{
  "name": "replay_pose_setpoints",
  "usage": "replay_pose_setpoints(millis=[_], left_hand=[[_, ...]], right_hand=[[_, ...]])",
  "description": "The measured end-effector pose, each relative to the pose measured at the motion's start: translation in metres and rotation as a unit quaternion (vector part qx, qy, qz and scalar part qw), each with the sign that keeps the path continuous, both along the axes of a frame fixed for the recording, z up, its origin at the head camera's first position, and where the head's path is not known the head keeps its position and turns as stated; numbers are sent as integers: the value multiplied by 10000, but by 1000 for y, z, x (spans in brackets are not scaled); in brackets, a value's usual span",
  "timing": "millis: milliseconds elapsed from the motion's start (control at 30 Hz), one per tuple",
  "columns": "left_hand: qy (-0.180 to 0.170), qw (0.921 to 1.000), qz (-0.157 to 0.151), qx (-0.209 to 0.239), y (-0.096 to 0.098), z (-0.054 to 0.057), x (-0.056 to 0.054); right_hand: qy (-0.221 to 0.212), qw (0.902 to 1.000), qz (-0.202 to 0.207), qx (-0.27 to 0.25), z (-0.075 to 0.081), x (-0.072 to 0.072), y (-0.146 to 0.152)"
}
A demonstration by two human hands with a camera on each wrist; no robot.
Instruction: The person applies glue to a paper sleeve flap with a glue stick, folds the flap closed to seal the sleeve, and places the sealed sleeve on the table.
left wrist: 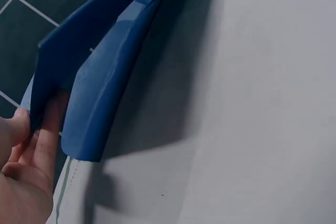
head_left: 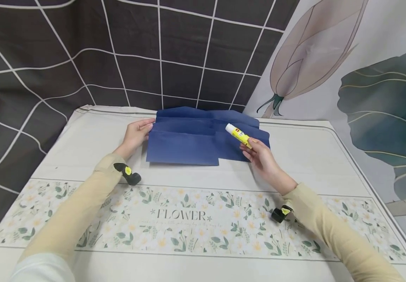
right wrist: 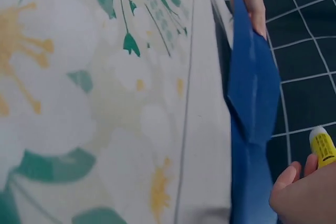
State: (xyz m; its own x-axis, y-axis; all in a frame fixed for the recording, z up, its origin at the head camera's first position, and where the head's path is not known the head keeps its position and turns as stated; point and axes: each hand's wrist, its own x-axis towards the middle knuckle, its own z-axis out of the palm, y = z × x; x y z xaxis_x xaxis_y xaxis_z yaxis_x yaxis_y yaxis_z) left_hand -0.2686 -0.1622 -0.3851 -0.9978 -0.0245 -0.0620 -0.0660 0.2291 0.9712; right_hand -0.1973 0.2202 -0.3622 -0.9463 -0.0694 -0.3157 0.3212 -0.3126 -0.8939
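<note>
Head view: the left hand (head_left: pixel 134 135) pinches the left edge of one folded blue paper (head_left: pixel 183 148) near the far side of one table (head_left: pixel 296 152); the right hand (head_left: pixel 264 158) grips one yellow glue stick (head_left: pixel 238 134) above the paper's right half.

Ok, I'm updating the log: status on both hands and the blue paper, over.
Left hand pinching blue paper at its left edge. Right hand holding yellow glue stick. Paper creased. No obstruction seen.
</note>
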Motion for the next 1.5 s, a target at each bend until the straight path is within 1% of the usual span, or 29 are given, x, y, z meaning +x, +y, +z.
replay_pose_setpoints(millis=[133,200,300,433,567,633,767,867,1000,1133,1200,1333,1400,1500], left_hand=[[5,9996,-245,122,-1,1,7],[-48,9988,-412,254,-1,3,11],[-158,9974,-640,294,3,7,18],[-237,9953,-930,135,12,12,30],[-241,9922,-1227,21,21,14,42],[-286,9905,-1346,9,24,13,48],[-408,9874,-1531,-17,31,7,58],[-550,9850,-1635,-17,37,3,67],[-736,9817,-1759,29,45,-1,76],[-922,9786,-1836,49,53,-4,84],[-966,9778,-1859,-91,56,-5,88],[-866,9750,-1909,-741,61,-3,100],[-677,9720,-1957,-1106,62,-2,104],[-256,9652,-2046,-1610,64,2,109]], right_hand=[[309,9990,112,311,7,5,5],[447,9979,148,440,10,9,8],[610,9966,153,539,16,16,10],[866,9944,128,595,25,29,12],[1157,9913,128,617,34,44,13],[1259,9898,137,656,38,51,14],[1350,9871,240,821,44,65,15],[1391,9866,309,792,47,74,15],[1485,9862,289,667,49,83,15],[1583,9845,286,692,50,89,14],[1612,9836,297,751,50,91,14],[1706,9824,313,692,49,93,14],[1733,9824,319,617,48,94,14],[1699,9836,318,508,48,96,15]])
